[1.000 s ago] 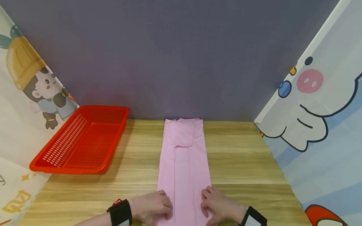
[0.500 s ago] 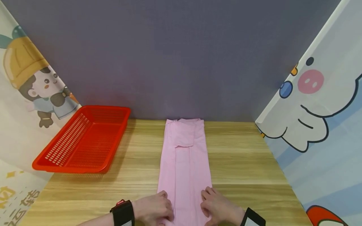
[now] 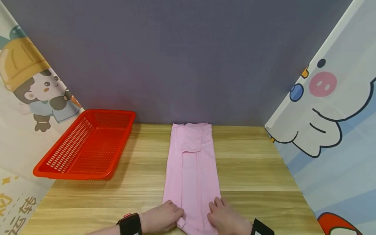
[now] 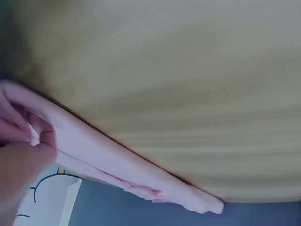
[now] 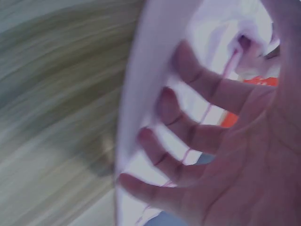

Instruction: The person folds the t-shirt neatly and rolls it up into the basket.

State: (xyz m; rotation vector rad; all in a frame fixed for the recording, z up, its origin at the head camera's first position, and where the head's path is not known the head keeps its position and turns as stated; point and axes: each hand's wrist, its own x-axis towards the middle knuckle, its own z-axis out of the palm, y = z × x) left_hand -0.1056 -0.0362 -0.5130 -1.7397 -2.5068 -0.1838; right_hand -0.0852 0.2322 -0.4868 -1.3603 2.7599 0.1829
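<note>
A pink garment [image 3: 189, 176], folded into a long strip, lies on the wooden table and runs from the back panel toward me. Near its far end is a folded flap [image 3: 189, 138]. At the near left corner, my left hand [image 3: 163, 216] pinches the cloth between thumb and fingers, and that edge is lifted and bent inward. In the left wrist view the pinched cloth [image 4: 40, 110] bulges around the fingertips. My right hand [image 3: 227, 217] rests on the right edge, its spread, slightly bent fingers [image 5: 174, 115] touching the cloth in the right wrist view.
A red plastic basket [image 3: 101, 147] with slotted sides stands at the left on the wooden table [image 3: 249, 163]. A grey panel [image 3: 188, 62] closes off the back. Printed cartoon curtains [image 3: 346, 130] hang along both sides.
My left hand has moved slightly right, turning the near left corner of the garment up and inward. My right hand has shifted only a little, its fingers now flatter on the right edge.
</note>
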